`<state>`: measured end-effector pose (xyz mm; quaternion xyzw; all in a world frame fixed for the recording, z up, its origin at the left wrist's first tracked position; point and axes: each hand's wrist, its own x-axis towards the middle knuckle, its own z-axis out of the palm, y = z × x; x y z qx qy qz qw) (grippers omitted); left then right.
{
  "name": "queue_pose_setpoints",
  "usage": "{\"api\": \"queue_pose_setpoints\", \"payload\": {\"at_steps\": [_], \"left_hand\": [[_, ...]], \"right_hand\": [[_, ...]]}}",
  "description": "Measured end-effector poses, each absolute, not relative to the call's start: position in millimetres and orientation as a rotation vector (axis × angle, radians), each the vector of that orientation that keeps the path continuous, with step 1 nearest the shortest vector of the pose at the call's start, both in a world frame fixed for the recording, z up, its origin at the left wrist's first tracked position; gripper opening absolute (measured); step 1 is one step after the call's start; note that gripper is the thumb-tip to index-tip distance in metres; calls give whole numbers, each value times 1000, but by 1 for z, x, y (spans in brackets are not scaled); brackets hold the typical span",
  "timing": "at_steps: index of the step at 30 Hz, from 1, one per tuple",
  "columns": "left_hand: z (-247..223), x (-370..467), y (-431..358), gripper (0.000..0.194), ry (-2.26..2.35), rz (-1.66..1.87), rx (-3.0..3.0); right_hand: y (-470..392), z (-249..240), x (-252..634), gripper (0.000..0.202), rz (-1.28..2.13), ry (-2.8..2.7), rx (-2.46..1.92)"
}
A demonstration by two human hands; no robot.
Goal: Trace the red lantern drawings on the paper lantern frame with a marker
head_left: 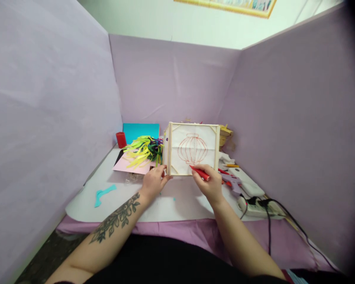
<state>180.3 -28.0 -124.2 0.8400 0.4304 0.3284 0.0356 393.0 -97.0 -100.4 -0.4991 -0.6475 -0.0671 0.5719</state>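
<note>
A box-shaped frame of pale wooden sticks (169, 150) stands upright on the table, its front covered in white paper (180, 130). On that paper is a red line drawing of a round ribbed lantern (192, 149). My left hand (154, 180) grips the frame's lower left corner between thumb and fingers. In my right hand (209, 183) is a red marker (201, 173), its tip at the paper just below the drawn lantern. To the left of the frame lies a bunch of yellow and green ribbon strips (143, 150).
Pink paper (128, 163), a blue sheet (140, 132) and a red cylinder (121, 139) sit at the back left. A blue scrap (102, 194) lies front left. At right are a lilac glue gun (233, 181), a pencil (231, 165) and a power strip (262, 208) with black cables.
</note>
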Motion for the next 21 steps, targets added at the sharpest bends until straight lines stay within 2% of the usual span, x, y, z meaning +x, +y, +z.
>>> {"api": "queue_pose_setpoints", "payload": {"at_steps": [21], "left_hand": [[-124,180,-28,27,1316,1004,2583]], "right_hand": [[-98,-96,394,10,-125,-1508,-1166]]}}
